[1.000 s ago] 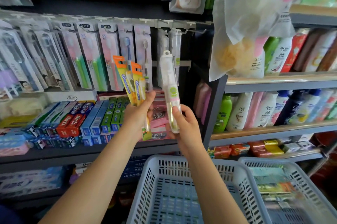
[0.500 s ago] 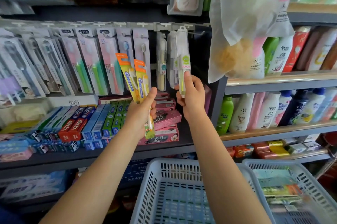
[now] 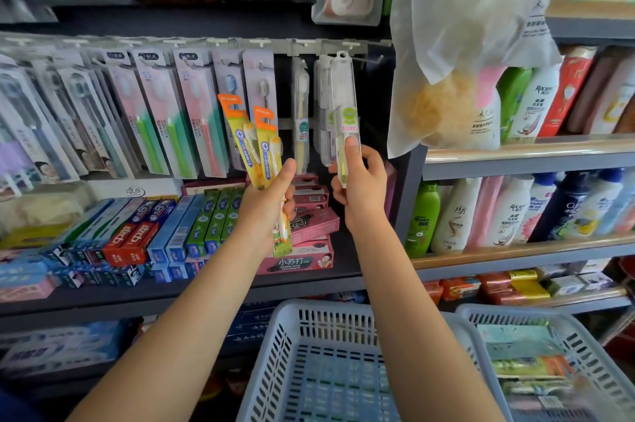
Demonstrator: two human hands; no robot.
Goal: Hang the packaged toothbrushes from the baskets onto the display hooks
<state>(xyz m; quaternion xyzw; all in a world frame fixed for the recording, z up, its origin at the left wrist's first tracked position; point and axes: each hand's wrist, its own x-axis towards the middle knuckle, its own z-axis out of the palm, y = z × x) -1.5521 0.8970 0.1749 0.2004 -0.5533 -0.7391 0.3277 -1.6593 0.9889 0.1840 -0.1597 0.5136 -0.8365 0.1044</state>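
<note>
- Shop shelving [image 3: 213,298] behind, display hooks [image 3: 369,59] up top.
- Right hand [image 3: 360,188] pinching clear toothbrush case [image 3: 345,112], raised at the hook.
- Left hand [image 3: 266,205] gripping two orange-yellow toothbrush packs [image 3: 256,143].
- Baskets [image 3: 302,353] below.

The right-hand grey slotted plastic basket [image 3: 536,322] is cut off by the frame edge; its blurred packets [image 3: 529,366] are unreadable

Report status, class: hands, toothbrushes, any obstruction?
Left hand grips two orange-yellow packs. Right hand holds clear toothbrush case, top at hook. Nothing blocking.
</note>
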